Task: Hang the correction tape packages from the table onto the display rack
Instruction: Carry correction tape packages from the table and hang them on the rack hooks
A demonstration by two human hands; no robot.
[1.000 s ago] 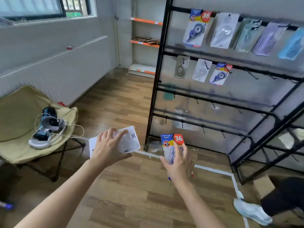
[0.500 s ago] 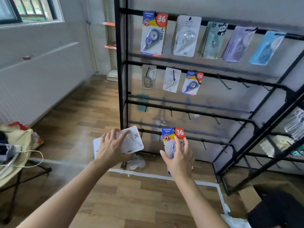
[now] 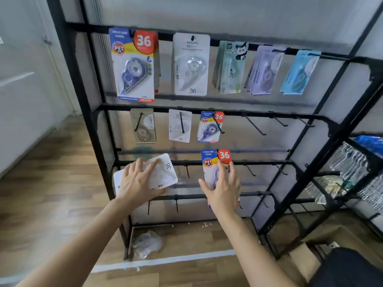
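Observation:
My left hand [image 3: 138,181] grips a white correction tape package [image 3: 165,172] marked 36, held sideways before the lower bars of the black display rack [image 3: 207,112]. My right hand [image 3: 224,187] holds a blue and yellow correction tape package [image 3: 211,162] with a red 36 label, upright, just below the second row. Several packages hang on the top bar, among them a blue and yellow one [image 3: 133,65] and a white one [image 3: 191,65]. Three smaller-looking packages hang on the second bar, with bare hooks [image 3: 255,126] to their right.
A crumpled clear plastic bag [image 3: 147,243] lies on the wooden floor under the rack. White tape [image 3: 165,261] marks a line on the floor. A second rack [image 3: 356,168] with hanging goods stands at the right. A cardboard box [image 3: 306,257] sits at the lower right.
The view has swung right and closer to the rack; the chair has left the frame. Both hands keep their packages and have come up in front of the lower bars.

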